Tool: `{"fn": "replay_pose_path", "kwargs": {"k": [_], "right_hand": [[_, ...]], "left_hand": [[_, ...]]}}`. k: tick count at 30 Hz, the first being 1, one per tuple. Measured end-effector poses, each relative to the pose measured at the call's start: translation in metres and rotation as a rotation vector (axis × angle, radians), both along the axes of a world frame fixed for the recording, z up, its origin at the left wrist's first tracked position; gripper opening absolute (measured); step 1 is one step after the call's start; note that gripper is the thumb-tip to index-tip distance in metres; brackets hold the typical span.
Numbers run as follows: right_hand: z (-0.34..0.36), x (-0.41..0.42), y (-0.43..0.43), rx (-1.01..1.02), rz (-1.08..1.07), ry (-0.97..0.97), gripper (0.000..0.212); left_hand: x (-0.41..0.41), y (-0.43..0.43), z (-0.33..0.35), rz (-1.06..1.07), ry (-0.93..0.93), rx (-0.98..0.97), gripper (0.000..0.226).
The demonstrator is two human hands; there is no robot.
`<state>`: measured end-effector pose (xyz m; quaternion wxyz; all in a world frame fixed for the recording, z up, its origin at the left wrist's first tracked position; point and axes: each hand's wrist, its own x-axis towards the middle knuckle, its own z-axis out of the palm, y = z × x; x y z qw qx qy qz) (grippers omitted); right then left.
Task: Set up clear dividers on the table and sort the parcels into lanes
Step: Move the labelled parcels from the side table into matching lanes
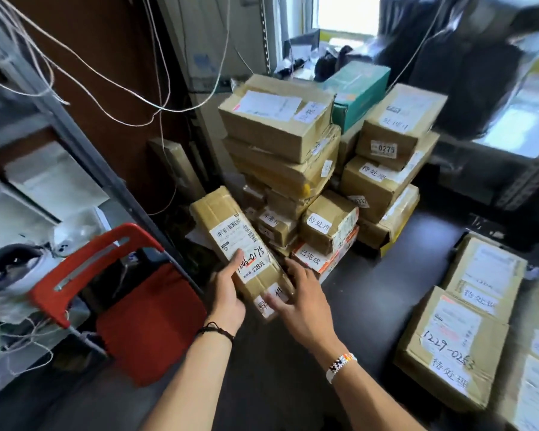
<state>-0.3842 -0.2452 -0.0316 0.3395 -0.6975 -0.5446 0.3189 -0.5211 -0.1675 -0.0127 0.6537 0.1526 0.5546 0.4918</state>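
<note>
The left hand (227,290) grips a long parcel (231,231) from beneath, thumb curled onto its label, holding it tilted over the table's (371,275) left edge, just before the stacked pile (280,126). The right hand (302,303), fingers spread and fairly straight, touches the parcel's near end. More boxes (455,346) lie to the right; a red chair (137,306) stands left

Daylight is pouring through the window (346,14) far beyond your fingers (299,275). A red chair (150,321) is standing just left of them.
</note>
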Motion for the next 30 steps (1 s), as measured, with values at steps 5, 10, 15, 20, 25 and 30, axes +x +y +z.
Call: {"fn": "replay_pose_path", "kwargs": {"k": [5,10,15,20,25,30], "right_hand": [[0.077,-0.019,0.031,0.131,0.08,0.633,0.068],[0.178,-0.012,0.065,0.354,0.148,0.956,0.064],[0.254,-0.008,0.066,0.583,0.127,0.871,0.068],[0.295,0.007,0.048,0.696,0.074,0.818,0.063],[0.312,0.042,0.02,0.756,-0.045,0.752,0.066],[0.305,0.082,-0.025,0.792,-0.169,0.749,0.062]], "left_hand": [[-0.02,0.016,0.086,-0.133,-0.084,0.248,0.064],[-0.017,0.042,0.192,-0.246,-0.017,0.604,0.055],[-0.018,0.048,0.259,-0.384,0.059,0.838,0.048],[0.004,0.041,0.304,-0.474,0.11,1.013,0.041],[0.051,0.032,0.315,-0.579,0.035,1.06,0.047],[0.106,0.006,0.308,-0.713,-0.07,1.062,0.05]]}}
